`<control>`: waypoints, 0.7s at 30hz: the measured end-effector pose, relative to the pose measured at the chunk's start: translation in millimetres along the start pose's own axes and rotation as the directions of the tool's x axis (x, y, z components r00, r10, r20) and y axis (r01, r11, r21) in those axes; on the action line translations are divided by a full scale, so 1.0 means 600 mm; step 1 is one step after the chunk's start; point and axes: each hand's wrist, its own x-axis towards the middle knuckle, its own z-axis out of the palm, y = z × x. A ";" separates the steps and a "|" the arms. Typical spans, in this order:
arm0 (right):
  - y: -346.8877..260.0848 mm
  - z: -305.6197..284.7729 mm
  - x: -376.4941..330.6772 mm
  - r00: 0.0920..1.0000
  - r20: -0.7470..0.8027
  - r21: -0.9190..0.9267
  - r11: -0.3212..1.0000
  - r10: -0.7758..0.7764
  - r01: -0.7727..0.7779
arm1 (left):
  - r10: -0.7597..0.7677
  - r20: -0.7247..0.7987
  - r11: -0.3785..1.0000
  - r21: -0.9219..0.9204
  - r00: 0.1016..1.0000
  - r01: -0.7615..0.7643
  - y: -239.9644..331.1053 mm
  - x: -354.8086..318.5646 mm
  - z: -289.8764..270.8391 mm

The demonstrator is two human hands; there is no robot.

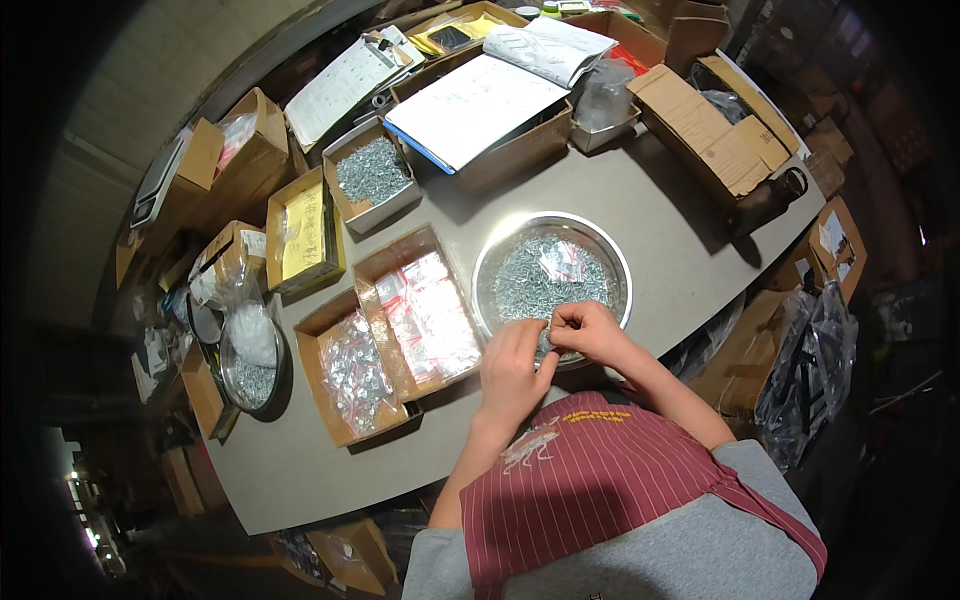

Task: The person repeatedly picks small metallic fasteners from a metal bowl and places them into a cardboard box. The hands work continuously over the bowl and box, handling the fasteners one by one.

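Observation:
A round steel bowl (622, 262) holds a heap of small silvery screws (525, 280), with a small clear zip bag (564, 262) lying on top. At its near rim my left hand (512, 362) and my right hand (590, 332) meet, fingers closed. Between them is what looks like a small clear plastic bag (544, 346) with greyish contents, mostly hidden by the fingers. Left of the bowl, an open carton (366, 282) is full of flat bags with red edges (428, 315). Beside that, a second carton (345, 438) contains filled clear bags (355, 375).
Farther back stand a box of screws (374, 170), a box with a yellow sheet (305, 232) and a carton topped by papers (475, 110). Another metal bowl (285, 375) with a plastic bag sits at the left table edge. A flattened carton (710, 130) lies back right, near a dark mug (765, 205).

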 end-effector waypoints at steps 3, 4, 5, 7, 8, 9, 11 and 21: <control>-0.014 -0.005 -0.003 1.000 0.014 -0.086 0.996 -0.010 0.011 | 0.012 0.002 1.000 0.008 1.000 -0.012 0.000 -0.005 0.004; -0.017 -0.006 -0.004 1.000 0.020 -0.129 0.991 -0.022 0.025 | 0.014 0.010 1.000 0.009 1.000 -0.015 0.000 -0.007 0.005; -0.020 -0.008 -0.003 0.999 0.031 -0.197 0.980 -0.030 0.035 | 0.055 0.020 0.998 0.035 0.998 -0.055 -0.005 -0.011 0.010; -0.023 -0.013 -0.002 0.998 0.056 -0.330 0.942 -0.043 0.059 | 0.134 0.045 0.987 0.086 0.990 -0.137 -0.019 -0.020 0.022; -0.021 -0.014 -0.002 0.998 0.053 -0.331 0.942 -0.040 0.056 | 0.121 0.051 0.989 0.080 0.991 -0.125 -0.018 -0.019 0.022; -0.018 -0.013 -0.001 0.998 0.049 -0.333 0.941 -0.038 0.052 | 0.108 0.057 0.991 0.074 0.993 -0.112 -0.015 -0.018 0.020; -0.015 -0.012 -0.001 0.999 0.020 -0.334 0.942 -0.032 0.037 | 0.088 0.044 0.993 0.073 0.995 -0.091 -0.010 -0.016 0.019; 0.017 -0.010 0.017 0.994 -0.054 -0.070 0.994 -0.092 0.089 | 0.054 0.009 0.986 0.155 0.999 -0.055 -0.020 -0.017 0.029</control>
